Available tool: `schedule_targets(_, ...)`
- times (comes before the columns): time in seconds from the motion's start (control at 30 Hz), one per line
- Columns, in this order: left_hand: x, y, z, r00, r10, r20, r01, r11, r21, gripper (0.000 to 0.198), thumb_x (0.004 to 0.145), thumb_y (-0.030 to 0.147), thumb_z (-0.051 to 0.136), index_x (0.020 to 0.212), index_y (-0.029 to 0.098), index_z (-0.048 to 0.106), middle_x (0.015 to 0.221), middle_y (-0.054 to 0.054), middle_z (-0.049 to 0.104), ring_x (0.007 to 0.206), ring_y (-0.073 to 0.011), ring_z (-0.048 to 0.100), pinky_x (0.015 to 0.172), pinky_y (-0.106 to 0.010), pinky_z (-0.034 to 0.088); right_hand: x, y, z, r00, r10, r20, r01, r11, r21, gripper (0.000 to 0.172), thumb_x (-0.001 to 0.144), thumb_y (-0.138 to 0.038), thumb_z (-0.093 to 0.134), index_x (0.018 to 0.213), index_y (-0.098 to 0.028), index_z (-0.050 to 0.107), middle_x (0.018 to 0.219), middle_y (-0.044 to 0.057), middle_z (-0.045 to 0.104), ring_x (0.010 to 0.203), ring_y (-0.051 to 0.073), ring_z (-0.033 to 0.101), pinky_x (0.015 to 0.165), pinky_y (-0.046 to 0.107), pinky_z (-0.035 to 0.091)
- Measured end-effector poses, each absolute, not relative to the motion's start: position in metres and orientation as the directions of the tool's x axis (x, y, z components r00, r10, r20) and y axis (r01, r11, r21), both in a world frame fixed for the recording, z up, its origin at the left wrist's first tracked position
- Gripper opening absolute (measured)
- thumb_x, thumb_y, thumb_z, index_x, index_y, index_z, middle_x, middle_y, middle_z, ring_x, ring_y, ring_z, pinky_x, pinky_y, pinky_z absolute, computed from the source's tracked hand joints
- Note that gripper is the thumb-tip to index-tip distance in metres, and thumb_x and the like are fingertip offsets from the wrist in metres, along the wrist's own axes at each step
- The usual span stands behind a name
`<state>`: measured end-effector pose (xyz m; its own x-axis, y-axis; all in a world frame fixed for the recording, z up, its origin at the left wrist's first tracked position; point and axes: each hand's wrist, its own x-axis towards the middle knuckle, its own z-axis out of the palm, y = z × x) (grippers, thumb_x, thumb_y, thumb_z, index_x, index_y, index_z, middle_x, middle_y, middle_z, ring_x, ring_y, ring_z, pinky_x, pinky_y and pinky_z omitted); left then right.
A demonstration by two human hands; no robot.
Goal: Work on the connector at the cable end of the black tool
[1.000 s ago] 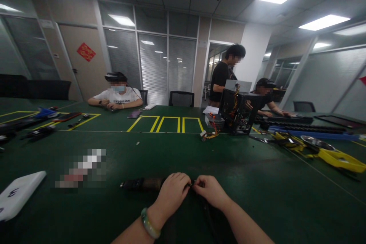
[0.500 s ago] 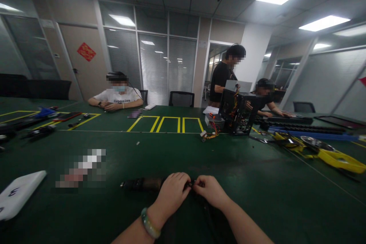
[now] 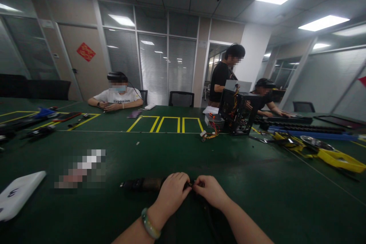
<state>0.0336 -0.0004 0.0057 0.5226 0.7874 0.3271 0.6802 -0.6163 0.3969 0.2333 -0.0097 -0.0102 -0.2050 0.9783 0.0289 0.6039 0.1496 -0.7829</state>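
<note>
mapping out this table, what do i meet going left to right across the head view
White slab with black markings, dark cylindrical tool, left hand, right hand, black computer case, yellow plastic part.

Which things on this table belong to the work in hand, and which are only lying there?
Seems in use:
small unclear part between the hands
dark cylindrical tool by the left hand
dark strip by the right hand

Apart from these hands:
white case
black computer case
yellow piece
</note>
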Motion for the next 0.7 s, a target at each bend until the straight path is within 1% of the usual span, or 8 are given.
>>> schedule_targets(0.1,0.0341,0.0003,0.0044,0.538,0.773,0.336,0.677,-0.634,0.374,0.008,0.087,0.017,0.057,0.093,0.022,0.058,0.095,0.000,0.060,0.091,-0.0190,0.054,0.082,-0.033,0.039,0.2332,-0.0085,-0.0119,-0.205,0.978,0.033,0.604,0.153,-0.782,0.013,0.083,-0.028,0.061,0.081,-0.019,0.070,0.074,0.000,0.069,0.066,0.014,0.061,0.057,0.021,0.039)
schedule_targets(0.27,0.0342,-0.0002,0.0051,0.566,0.747,0.348,0.668,-0.663,0.337,0.010,0.088,0.015,0.053,0.093,0.022,0.058,0.094,-0.002,0.061,0.091,-0.0194,0.054,0.081,-0.033,0.038,0.2323,-0.0076,-0.0125,-0.192,0.980,0.049,0.612,0.159,-0.774,0.012,0.082,-0.025,0.061,0.077,-0.017,0.069,0.070,0.000,0.068,0.065,0.013,0.060,0.056,0.020,0.037)
schedule_targets(0.53,0.0341,0.0004,0.0052,0.539,0.776,0.329,0.681,-0.631,0.372,0.009,0.087,0.019,0.057,0.095,0.022,0.058,0.096,0.000,0.061,0.091,-0.0194,0.054,0.082,-0.034,0.038,0.2328,-0.0085,-0.0114,-0.201,0.978,0.048,0.590,0.160,-0.791,0.012,0.082,-0.024,0.061,0.077,-0.018,0.069,0.070,-0.001,0.068,0.065,0.013,0.061,0.057,0.021,0.039)
schedule_targets(0.7,0.0341,-0.0002,0.0074,0.550,0.769,0.326,0.678,-0.639,0.363,0.009,0.087,0.017,0.055,0.093,0.022,0.058,0.094,-0.001,0.061,0.090,-0.0189,0.054,0.081,-0.033,0.038,0.2330,-0.0107,-0.0058,-0.209,0.978,-0.003,0.585,0.123,-0.802,0.014,0.084,-0.027,0.060,0.082,-0.018,0.070,0.074,0.000,0.070,0.066,0.014,0.062,0.058,0.021,0.040)
